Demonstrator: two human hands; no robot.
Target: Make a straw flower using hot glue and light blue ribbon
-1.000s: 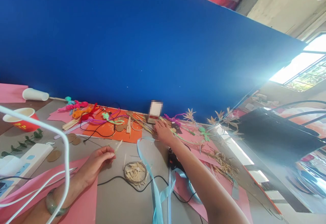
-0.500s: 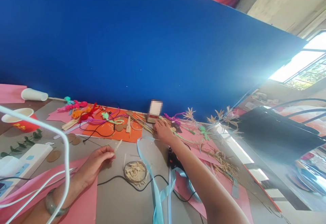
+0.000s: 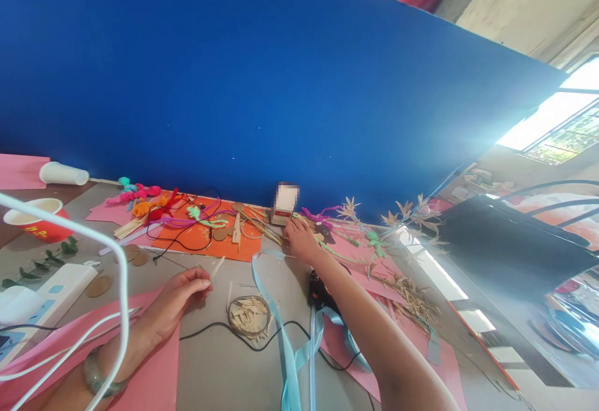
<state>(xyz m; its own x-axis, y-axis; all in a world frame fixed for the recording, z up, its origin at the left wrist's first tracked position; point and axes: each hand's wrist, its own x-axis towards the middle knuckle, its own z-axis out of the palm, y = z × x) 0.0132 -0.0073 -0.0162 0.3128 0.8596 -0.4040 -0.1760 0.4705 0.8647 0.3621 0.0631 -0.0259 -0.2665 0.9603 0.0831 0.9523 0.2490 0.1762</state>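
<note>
My left hand (image 3: 175, 300) rests on a pink paper sheet (image 3: 161, 361) and pinches a thin pale leaf strip (image 3: 216, 268) between thumb and fingers. My right hand (image 3: 302, 239) reaches far across the table to a pile of dried straw stems (image 3: 264, 229) by the orange paper (image 3: 206, 239); its fingers are curled on the stems, and what they grip is hidden. A small round dish of cut pale strips (image 3: 249, 316) lies between my arms. A light blue ribbon (image 3: 281, 330) runs across the table under my right forearm.
A blue board (image 3: 262, 87) stands behind the table. Colourful pipe-cleaner figures (image 3: 140, 199), a red paper bowl (image 3: 35, 217), a white cup lying on its side (image 3: 63, 174), a white power strip (image 3: 51, 286), dried leafy sprigs (image 3: 402, 286) and a black glue gun (image 3: 318, 292) lie about.
Almost nothing has changed. My right hand has shifted slightly among the straw stems; my left hand has stayed still with the strip.
</note>
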